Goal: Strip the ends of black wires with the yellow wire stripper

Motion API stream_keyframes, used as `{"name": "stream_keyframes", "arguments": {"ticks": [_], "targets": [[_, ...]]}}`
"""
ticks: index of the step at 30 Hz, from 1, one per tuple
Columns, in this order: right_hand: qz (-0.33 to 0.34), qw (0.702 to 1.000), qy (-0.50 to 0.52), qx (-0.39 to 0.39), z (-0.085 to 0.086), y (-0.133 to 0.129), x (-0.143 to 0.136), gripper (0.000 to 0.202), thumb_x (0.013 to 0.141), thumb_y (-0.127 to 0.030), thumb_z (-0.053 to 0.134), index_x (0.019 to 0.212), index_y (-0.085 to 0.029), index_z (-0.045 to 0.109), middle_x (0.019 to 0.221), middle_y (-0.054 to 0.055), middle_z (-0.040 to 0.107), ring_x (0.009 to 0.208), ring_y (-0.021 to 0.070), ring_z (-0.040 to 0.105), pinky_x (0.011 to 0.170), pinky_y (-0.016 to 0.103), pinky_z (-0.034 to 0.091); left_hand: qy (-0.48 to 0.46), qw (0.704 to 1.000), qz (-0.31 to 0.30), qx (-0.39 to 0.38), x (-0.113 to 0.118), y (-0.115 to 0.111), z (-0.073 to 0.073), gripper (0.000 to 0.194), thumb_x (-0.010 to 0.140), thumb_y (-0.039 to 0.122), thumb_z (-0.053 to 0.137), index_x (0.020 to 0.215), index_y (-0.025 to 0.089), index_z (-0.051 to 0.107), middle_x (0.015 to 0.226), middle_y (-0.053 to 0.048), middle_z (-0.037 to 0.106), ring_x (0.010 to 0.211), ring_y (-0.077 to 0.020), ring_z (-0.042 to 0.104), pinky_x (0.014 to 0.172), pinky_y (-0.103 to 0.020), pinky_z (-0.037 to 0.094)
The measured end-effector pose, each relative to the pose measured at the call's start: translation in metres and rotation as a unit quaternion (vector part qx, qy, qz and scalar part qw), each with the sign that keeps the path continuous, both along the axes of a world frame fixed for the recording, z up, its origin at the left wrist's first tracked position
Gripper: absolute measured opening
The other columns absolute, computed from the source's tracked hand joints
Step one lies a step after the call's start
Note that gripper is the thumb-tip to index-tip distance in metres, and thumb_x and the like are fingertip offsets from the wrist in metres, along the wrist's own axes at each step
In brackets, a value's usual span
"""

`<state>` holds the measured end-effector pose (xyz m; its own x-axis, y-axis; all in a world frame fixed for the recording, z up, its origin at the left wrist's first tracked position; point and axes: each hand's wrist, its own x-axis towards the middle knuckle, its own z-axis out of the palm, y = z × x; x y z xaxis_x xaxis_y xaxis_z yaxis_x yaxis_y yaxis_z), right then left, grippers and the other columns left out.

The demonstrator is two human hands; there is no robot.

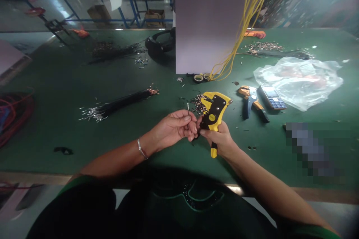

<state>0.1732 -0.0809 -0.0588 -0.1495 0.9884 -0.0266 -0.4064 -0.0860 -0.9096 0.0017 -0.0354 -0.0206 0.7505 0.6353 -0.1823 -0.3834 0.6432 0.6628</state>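
Observation:
My left hand (178, 129) is closed in a pinch on a thin dark wire (188, 107) whose pale tip points up above the thumb. My right hand (221, 138) grips a yellow and black wire stripper (214, 112), its jaw end tilted up and away from me. The fingers of both hands meet near the tool's handle, and part of the wire is hidden there. Just behind the left fingertips lies a small heap of short cut bits (198, 102). A bundle of black wires (123, 104), bare copper at one end and silvery tips at the other, rests to the left.
Right of the tool lie an orange and dark blue hand tool (252, 101), a keypad phone (272, 98) and a clear plastic bag (301, 82). Yellow wires (241, 41) hang by a pale upright panel (210, 18), with tape rolls (198, 78) at its foot. More wire bundles (117, 52) lie farther back.

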Motion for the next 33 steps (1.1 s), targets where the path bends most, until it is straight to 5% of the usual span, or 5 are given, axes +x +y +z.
{"name": "stream_keyframes", "arguments": {"ticks": [19, 26, 31, 33], "targets": [[-0.036, 0.999, -0.004, -0.003, 0.005, 0.002, 0.001, 0.018, 0.063, -0.014, 0.066, 0.079, -0.019, 0.059, 0.065, -0.002, 0.057, 0.056, 0.0152, 0.056, 0.057, 0.033, 0.050, 0.020, 0.999, 0.013, 0.021, -0.001, 0.001, -0.005, 0.012, 0.081, 0.021, 0.068, 0.085, 0.010, 0.066, 0.072, -0.008, 0.070, 0.062, -0.0160, 0.067, 0.060, -0.027, 0.054], [-0.067, 0.997, 0.012, 0.028, 0.011, 0.002, -0.001, 0.015, 0.066, -0.012, 0.063, 0.079, -0.019, 0.059, 0.068, -0.001, 0.058, 0.059, 0.0160, 0.057, 0.061, 0.036, 0.050, 0.149, 0.956, 0.202, 0.153, 0.003, -0.002, -0.002, 0.010, 0.078, 0.019, 0.070, 0.083, 0.011, 0.072, 0.082, -0.011, 0.074, 0.073, -0.0169, 0.070, 0.068, -0.027, 0.055], [-0.073, 0.997, 0.022, 0.030, 0.010, 0.003, 0.004, 0.015, 0.067, -0.011, 0.063, 0.079, -0.019, 0.058, 0.068, -0.002, 0.056, 0.057, 0.0154, 0.057, 0.061, 0.037, 0.049, 0.232, 0.950, 0.140, 0.156, -0.014, 0.015, -0.003, 0.011, 0.075, 0.018, 0.071, 0.082, 0.009, 0.071, 0.077, -0.012, 0.074, 0.066, -0.0181, 0.068, 0.059, -0.029, 0.055], [-0.075, 0.997, 0.022, 0.022, 0.010, 0.004, 0.007, 0.015, 0.067, -0.011, 0.062, 0.079, -0.018, 0.058, 0.068, -0.001, 0.056, 0.057, 0.0154, 0.057, 0.060, 0.037, 0.049, 0.291, 0.924, 0.176, 0.174, -0.031, 0.024, 0.004, 0.012, 0.079, 0.021, 0.068, 0.084, 0.011, 0.071, 0.075, -0.010, 0.073, 0.064, -0.0171, 0.068, 0.058, -0.028, 0.055]]}}
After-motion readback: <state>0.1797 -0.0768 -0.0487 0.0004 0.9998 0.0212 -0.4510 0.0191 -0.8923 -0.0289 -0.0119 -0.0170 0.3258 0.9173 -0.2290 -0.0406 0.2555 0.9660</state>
